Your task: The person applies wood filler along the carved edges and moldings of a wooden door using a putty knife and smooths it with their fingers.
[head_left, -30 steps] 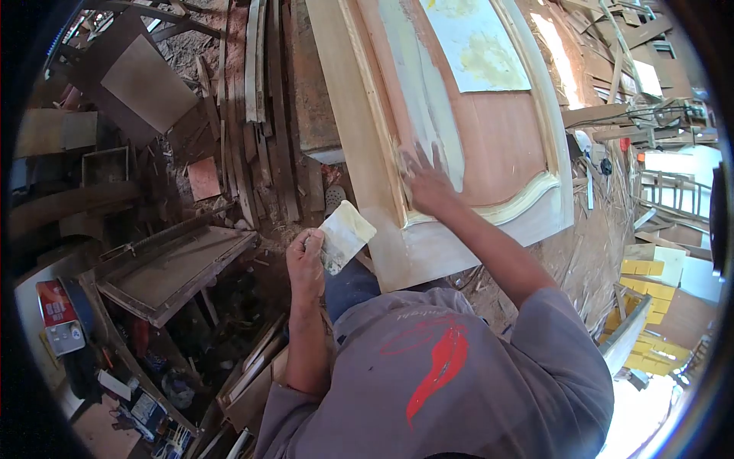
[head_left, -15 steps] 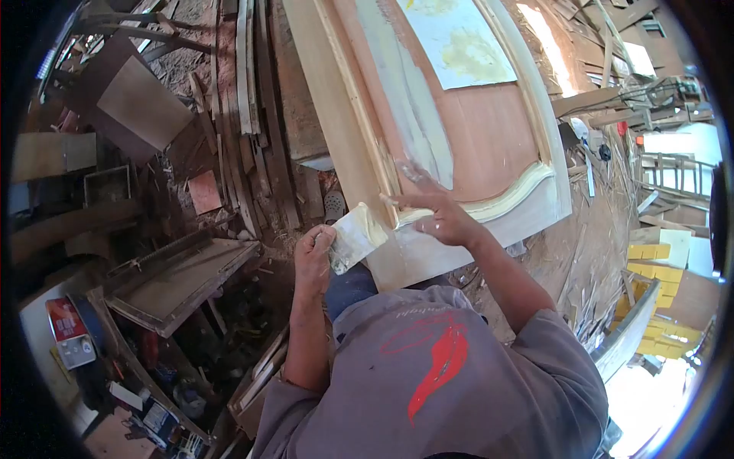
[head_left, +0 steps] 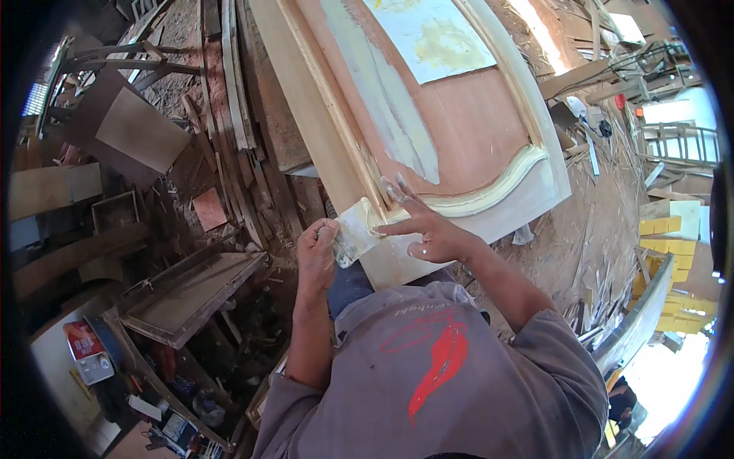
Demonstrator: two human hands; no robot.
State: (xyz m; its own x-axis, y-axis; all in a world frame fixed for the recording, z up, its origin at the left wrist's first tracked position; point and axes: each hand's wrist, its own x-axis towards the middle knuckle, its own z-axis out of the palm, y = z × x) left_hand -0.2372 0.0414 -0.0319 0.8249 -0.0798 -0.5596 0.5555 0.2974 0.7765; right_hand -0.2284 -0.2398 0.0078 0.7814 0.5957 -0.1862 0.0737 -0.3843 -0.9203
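Note:
My left hand (head_left: 316, 249) grips the lower left edge of a small pale card (head_left: 353, 232) smeared with cream-coloured paste. Fingers spread, my right hand (head_left: 428, 232) has one fingertip at the right edge of the card; paste marks its fingertips. Both are over the lower left corner of a wooden panel (head_left: 409, 260) with raised moulding (head_left: 489, 191). A long pale band of filler (head_left: 382, 99) runs down the reddish inner field. On the panel's upper part lies a white sheet (head_left: 436, 42) with yellowish smears.
Long timber strips (head_left: 235, 84) lie beyond the panel on the left. A shallow wooden tray-like frame (head_left: 191, 294) is at the lower left, near a red and white can (head_left: 86, 348). Yellow blocks (head_left: 673, 264) and scrap wood are at the right.
My right hand has come off the filler band and moved down and left to the card. The card has shifted slightly right and up, and the view has turned, moving the panel left.

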